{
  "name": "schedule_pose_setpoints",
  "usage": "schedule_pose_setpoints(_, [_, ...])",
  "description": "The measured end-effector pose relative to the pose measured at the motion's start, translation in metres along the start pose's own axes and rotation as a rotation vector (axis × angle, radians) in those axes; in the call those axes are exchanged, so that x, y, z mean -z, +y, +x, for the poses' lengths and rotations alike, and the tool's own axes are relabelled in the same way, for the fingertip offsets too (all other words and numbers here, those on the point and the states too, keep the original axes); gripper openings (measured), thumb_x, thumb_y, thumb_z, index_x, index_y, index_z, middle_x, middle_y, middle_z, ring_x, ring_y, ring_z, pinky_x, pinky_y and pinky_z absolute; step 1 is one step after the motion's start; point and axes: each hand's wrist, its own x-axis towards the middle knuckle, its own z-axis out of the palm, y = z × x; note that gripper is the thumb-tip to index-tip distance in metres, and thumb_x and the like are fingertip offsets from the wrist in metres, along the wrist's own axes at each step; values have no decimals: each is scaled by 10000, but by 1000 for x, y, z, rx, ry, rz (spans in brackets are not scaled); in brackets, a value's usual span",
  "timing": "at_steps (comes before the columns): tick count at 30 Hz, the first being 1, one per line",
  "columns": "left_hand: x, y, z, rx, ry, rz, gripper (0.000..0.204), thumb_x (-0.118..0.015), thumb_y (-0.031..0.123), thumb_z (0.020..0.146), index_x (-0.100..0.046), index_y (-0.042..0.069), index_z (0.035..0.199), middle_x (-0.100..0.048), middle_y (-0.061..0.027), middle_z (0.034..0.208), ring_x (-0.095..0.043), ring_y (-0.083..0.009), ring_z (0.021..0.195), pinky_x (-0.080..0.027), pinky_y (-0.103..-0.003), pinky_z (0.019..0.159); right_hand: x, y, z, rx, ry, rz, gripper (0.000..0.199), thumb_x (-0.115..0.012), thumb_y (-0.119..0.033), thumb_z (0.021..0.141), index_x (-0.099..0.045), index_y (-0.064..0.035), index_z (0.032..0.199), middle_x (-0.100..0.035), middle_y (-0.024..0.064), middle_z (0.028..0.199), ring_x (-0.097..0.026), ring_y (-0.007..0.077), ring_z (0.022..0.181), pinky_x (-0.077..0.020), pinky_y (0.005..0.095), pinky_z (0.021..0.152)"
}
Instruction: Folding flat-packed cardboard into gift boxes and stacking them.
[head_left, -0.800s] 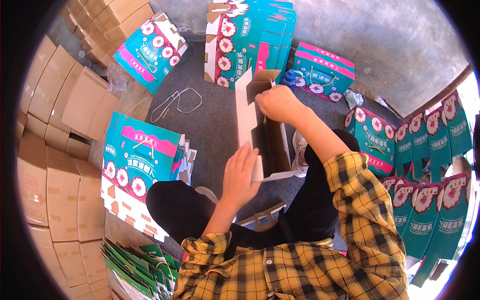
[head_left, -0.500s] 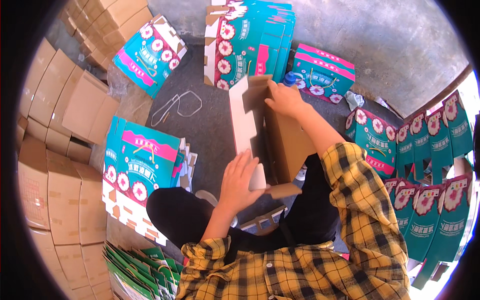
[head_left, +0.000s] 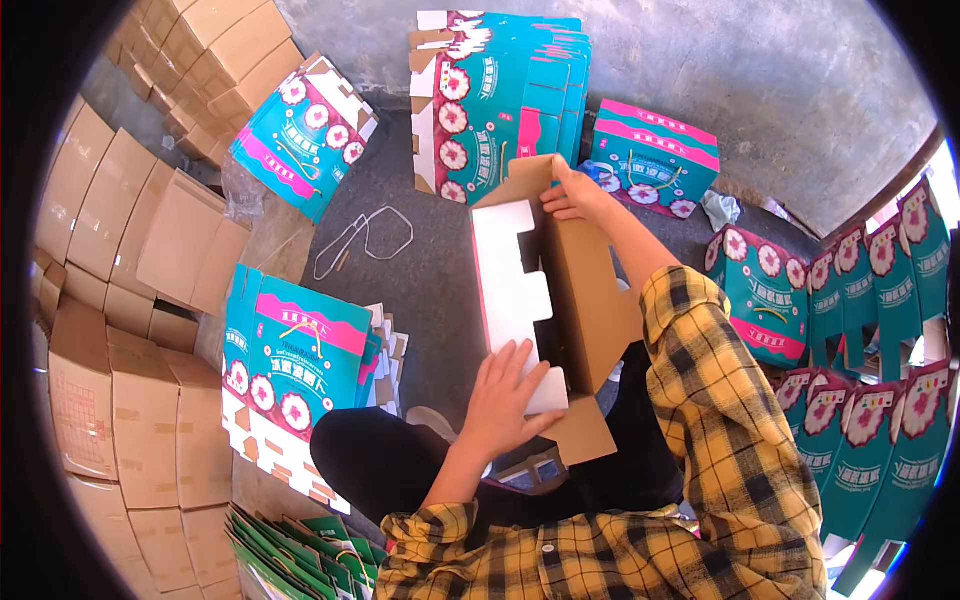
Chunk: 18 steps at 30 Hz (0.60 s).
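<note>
Floor [head_left: 435, 270]: dark grey, before a bare concrete wall [head_left: 740, 60].
Left hand [head_left: 505, 398]: fingers outstretched, resting on the white notched flap [head_left: 508, 285].
Right hand [head_left: 587, 197]: fingers gripping the far right edge.
Open carton [head_left: 595, 310]: between both hands, before the lap; probably light, rather stiff, easily creased; best held at folded corners.
White cord [head_left: 409, 235]: one.
Flat teal carton stacks [head_left: 545, 110]: two.
Erected teal handled boxes [head_left: 655, 160]: two.

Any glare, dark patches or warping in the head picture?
Head view: glare whites out the right rim beside the teal cartons; head view: the open carton is dark inside; head view: brown boxes bend near the left rim; head view: left hand and right hand look fairly sharp.
</note>
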Motion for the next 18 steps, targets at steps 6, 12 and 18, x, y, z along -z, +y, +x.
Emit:
schedule_pose_setpoints(6, [2,-23,15,16,9,-27,492,-575,387,869,-577,42,1221,-420,-208,1402,-322,-388,1340,-215,-495,1110,-5,-39,-6,53,-59,-544,712,-501,-695,832,-676,-41,1051,-630,179,1058,-608,271,997,-501,397,824])
schedule_pose_setpoints(12, [22,-22,15,7,102,-130,509,-620,353,839,-560,14,1214,-446,-203,1387,-345,-383,1333,-213,-528,1102,-26,-60,-6,656,338,-1442,469,-665,-524,763,-710,-118,995,-584,119,1055,-573,290,1020,-463,414,858])
schedule_pose_setpoints(18, [-15,-4,40,211,347,75,586,-624,161,833,-418,14,1361,-488,-175,1310,-411,-347,1275,-225,-539,1088,-16,-67,2,523,320,-1533,721,-712,-543,718,-530,-124,1275,-572,123,1128,-568,296,1075,-460,400,875])
